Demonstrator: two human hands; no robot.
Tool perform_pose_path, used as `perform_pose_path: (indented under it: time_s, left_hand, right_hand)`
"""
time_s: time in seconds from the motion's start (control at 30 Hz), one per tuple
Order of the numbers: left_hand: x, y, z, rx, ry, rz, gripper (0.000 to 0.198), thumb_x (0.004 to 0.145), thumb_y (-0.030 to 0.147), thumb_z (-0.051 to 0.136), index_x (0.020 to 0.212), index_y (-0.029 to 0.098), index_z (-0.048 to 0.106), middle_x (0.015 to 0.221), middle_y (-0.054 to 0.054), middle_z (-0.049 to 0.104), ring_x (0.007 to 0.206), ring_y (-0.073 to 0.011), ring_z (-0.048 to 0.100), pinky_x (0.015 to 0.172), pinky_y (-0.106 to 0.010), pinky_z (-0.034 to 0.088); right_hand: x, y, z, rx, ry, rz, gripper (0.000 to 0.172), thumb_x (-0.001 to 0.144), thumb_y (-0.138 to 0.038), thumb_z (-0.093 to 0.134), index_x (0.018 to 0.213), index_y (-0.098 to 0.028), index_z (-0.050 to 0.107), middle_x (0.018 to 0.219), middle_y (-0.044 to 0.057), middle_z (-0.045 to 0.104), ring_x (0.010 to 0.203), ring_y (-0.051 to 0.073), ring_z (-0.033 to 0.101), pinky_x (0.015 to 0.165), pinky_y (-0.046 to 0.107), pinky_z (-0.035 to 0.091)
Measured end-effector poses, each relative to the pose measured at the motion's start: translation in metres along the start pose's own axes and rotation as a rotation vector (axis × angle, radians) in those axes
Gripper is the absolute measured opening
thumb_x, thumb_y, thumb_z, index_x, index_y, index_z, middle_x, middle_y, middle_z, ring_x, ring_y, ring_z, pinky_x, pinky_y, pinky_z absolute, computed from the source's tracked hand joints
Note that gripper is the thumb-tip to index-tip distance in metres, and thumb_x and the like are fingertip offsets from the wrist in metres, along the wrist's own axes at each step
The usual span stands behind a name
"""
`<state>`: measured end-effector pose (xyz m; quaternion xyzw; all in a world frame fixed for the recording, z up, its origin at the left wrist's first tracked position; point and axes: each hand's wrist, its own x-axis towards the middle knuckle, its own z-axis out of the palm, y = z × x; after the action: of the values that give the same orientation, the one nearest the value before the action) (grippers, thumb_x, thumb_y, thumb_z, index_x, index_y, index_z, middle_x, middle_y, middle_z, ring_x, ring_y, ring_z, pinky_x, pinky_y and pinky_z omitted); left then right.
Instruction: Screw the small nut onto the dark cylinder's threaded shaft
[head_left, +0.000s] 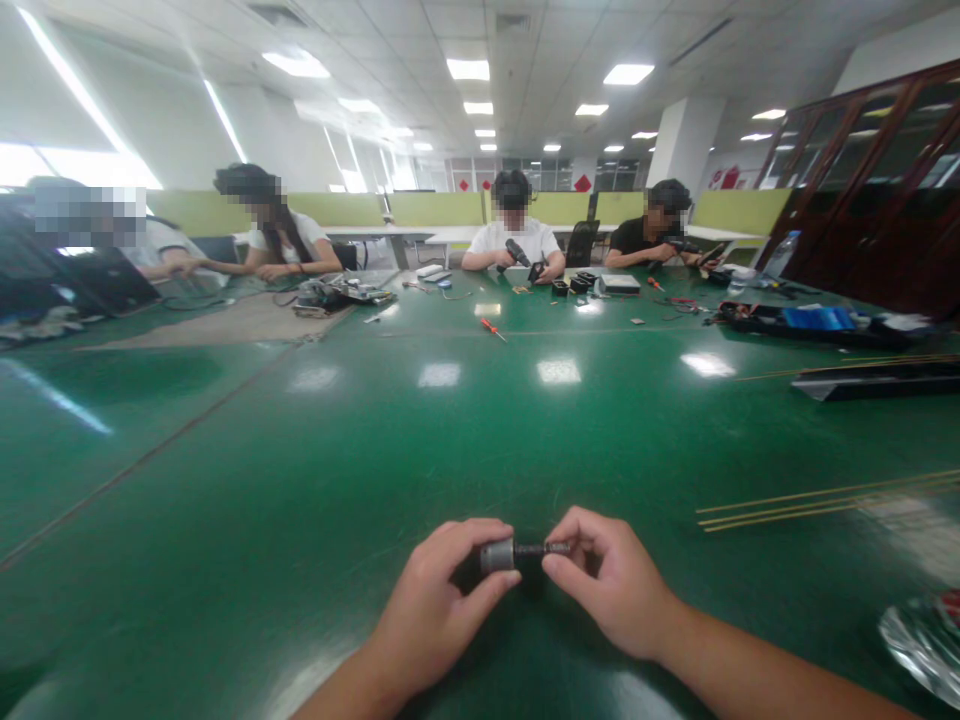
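Note:
Near the front of the table, my left hand [450,590] has its thumb and fingers around a short grey metal cylinder [498,557] that looks like a small motor. A thin dark shaft [529,549] sticks out of the cylinder to the right, lying roughly level. My right hand [607,575] pinches the far end of this shaft between thumb and fingertips; some of that end is covered by the fingers. Both hands are just above the green tabletop [360,450].
An orange screwdriver [492,328] lies farther back. Thin brass-coloured rods [810,505] and a black channel [870,382] are at right, with a glass dish [926,640] near the corner. Several people work across the table; one person [514,240] holds a power drill [517,252].

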<state>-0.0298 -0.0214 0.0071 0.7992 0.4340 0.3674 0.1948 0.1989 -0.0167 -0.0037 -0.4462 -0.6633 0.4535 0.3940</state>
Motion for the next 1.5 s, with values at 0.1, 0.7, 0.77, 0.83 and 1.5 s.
perform_pose_path:
  time_s: [0.1, 0.7, 0.77, 0.83, 1.5]
  left_hand:
    - [0.0009, 0.0015, -0.0006, 0.008, 0.003, 0.005, 0.029, 0.084, 0.027, 0.072, 0.112, 0.028, 0.064, 0.105, -0.003, 0.073, 0.095, -0.0196, 0.069, 0.086, -0.031, 0.055]
    - [-0.0009, -0.0027, -0.0008, 0.018, 0.004, -0.012, 0.029, 0.084, 0.027, 0.072, 0.113, 0.028, 0.065, 0.107, -0.003, 0.073, 0.098, -0.0199, 0.069, 0.088, -0.032, 0.055]
    - [-0.0007, -0.0026, -0.0012, 0.015, 0.004, -0.009, 0.029, 0.084, 0.028, 0.072, 0.113, 0.028, 0.064, 0.107, -0.002, 0.073, 0.097, -0.0197, 0.069, 0.088, -0.032, 0.055]
    - [-0.0006, -0.0024, -0.0015, 0.007, 0.000, -0.008, 0.029, 0.085, 0.028, 0.071, 0.113, 0.029, 0.064, 0.107, -0.002, 0.073, 0.097, -0.0194, 0.069, 0.088, -0.031, 0.055]
    - [-0.0004, -0.0029, -0.0018, 0.004, 0.002, -0.019, 0.029, 0.085, 0.026, 0.071, 0.113, 0.030, 0.063, 0.109, 0.000, 0.072, 0.099, -0.0183, 0.068, 0.089, -0.031, 0.053]
  right_hand:
    - [-0.0001, 0.0001, 0.0000, -0.012, 0.008, -0.009, 0.016, 0.084, -0.032, 0.064, 0.082, -0.017, 0.061, 0.060, -0.004, 0.052, 0.053, 0.010, 0.046, 0.054, 0.022, 0.036]
    - [0.0003, 0.0016, -0.0013, 0.009, 0.033, -0.014, 0.013, 0.082, -0.030, 0.066, 0.080, -0.017, 0.062, 0.060, -0.004, 0.052, 0.055, 0.011, 0.047, 0.054, 0.022, 0.037]
    - [0.0001, 0.0023, -0.0020, 0.018, 0.029, -0.022, 0.013, 0.082, -0.029, 0.066, 0.080, -0.017, 0.062, 0.060, -0.004, 0.052, 0.056, 0.011, 0.047, 0.055, 0.023, 0.037]
    - [-0.0002, 0.0030, -0.0028, 0.031, 0.029, -0.027, 0.013, 0.081, -0.030, 0.066, 0.079, -0.017, 0.062, 0.060, -0.003, 0.052, 0.056, 0.011, 0.047, 0.055, 0.023, 0.037]
    - [-0.0012, 0.0007, -0.0059, 0.046, 0.066, -0.054, 0.012, 0.081, -0.027, 0.065, 0.078, -0.016, 0.061, 0.062, -0.003, 0.052, 0.057, 0.012, 0.047, 0.056, 0.024, 0.036]
